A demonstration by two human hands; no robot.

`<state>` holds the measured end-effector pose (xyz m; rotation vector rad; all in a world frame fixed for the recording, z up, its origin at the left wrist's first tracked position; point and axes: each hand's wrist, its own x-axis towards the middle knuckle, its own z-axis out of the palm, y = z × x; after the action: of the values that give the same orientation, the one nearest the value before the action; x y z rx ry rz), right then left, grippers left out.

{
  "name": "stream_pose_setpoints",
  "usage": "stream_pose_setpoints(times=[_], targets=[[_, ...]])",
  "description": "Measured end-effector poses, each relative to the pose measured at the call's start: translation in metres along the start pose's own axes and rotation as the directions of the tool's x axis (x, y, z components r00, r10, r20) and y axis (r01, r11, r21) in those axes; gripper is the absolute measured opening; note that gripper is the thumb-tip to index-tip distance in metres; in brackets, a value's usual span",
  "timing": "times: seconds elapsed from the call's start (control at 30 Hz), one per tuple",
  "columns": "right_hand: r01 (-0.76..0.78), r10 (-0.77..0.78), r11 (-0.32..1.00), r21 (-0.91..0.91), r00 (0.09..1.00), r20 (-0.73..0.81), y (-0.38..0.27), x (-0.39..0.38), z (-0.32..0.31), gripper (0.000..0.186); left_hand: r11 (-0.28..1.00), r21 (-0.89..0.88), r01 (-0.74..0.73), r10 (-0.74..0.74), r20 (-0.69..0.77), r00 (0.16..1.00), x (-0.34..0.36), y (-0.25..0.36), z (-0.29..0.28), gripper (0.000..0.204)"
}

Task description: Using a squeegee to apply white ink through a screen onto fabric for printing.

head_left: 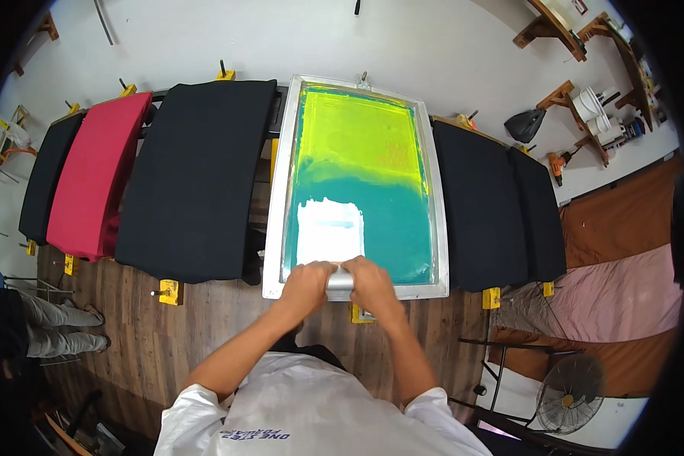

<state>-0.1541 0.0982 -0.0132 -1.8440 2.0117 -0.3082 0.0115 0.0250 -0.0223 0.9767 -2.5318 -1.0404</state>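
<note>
A silver-framed printing screen (441, 220) lies in front of me. Bright yellow-green ink (349, 129) covers the far part of its mesh, and the nearer part is teal (399, 228). White ink (330, 232) is spread over a patch at the near left. At the screen's near end, my left hand (309, 283) and my right hand (370, 285) are closed side by side around a squeegee with a silver metal handle (340, 280). Its blade is hidden under the hands and handle.
Black shirts (197, 175) and a red one (99, 175) cover boards on the left. More black shirts (482, 205) lie on the right. A standing fan (570, 395) is at the lower right. Someone in grey trousers (61, 315) stands at the left.
</note>
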Motion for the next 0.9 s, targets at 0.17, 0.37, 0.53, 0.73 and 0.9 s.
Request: stream_pose_setpoints(times=[0.17, 0.37, 0.53, 0.73, 0.9], targets=[[-0.055, 0.056, 0.998, -0.015, 0.993, 0.104, 0.013, 0.084, -0.041, 0.034, 0.995, 0.096, 0.019, -0.024, 0.052, 0.998, 0.084, -0.026, -0.025, 0.029], [-0.018, 0.025, 0.998, 0.063, 0.992, -0.123, 0.009, 0.028, 0.007, 0.043, 0.997, -0.027, -0.074, 0.068, -0.165, 0.984, 0.024, -0.031, 0.021, 0.045], [-0.056, 0.047, 0.996, 0.073, 0.992, 0.121, 0.008, 0.022, -0.020, 0.032, 0.992, 0.062, 0.114, -0.125, 0.225, 0.966, 0.028, 0.004, -0.020, 0.037], [-0.096, 0.098, 0.995, -0.031, 0.993, 0.069, 0.025, 0.115, -0.037, 0.036, 0.987, 0.163, 0.002, -0.010, 0.047, 0.999, 0.113, -0.047, -0.026, 0.035], [-0.122, 0.125, 0.992, -0.035, 0.987, 0.105, 0.031, 0.126, -0.037, 0.039, 0.982, 0.189, 0.032, -0.048, 0.083, 0.995, 0.123, -0.039, -0.030, 0.041]])
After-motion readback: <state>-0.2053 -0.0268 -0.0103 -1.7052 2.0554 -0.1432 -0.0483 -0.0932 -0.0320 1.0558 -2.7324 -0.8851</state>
